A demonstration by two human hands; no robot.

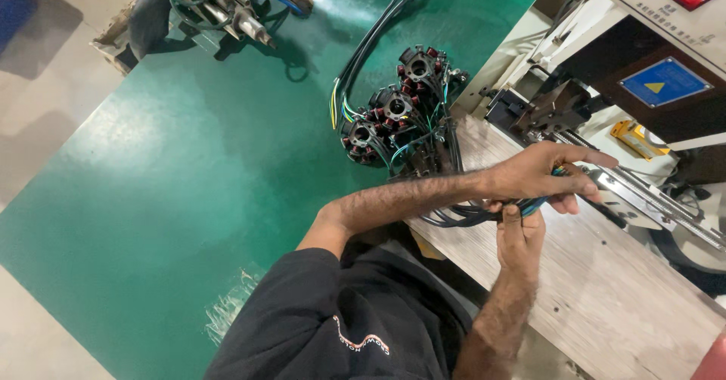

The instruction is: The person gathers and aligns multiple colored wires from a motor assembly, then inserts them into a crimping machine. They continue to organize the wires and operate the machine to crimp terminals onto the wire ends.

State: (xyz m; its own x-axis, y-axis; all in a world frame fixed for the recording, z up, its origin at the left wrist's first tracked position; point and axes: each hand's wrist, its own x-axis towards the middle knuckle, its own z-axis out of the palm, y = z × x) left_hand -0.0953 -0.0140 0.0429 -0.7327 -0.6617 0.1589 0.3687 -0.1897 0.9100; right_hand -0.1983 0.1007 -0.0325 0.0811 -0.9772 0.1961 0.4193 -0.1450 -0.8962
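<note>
Left hand [541, 174] closed around a bundle of dark wires [469, 215], fingers pointing toward the machine [650, 85] at the wooden surface's [605, 289] far edge; right hand [520, 236] just beneath, pinching the same wires; three wound stators [393, 111] lying on the green surface [189, 183] near its right edge, wires trailing to the hands.

A broad bare stretch of the green-topped desk [174, 198] lies open at its left side. Three black wound stator coils [389, 111] with trailing black cables crowd its right edge, beside the grey-white machine [643, 85].
</note>
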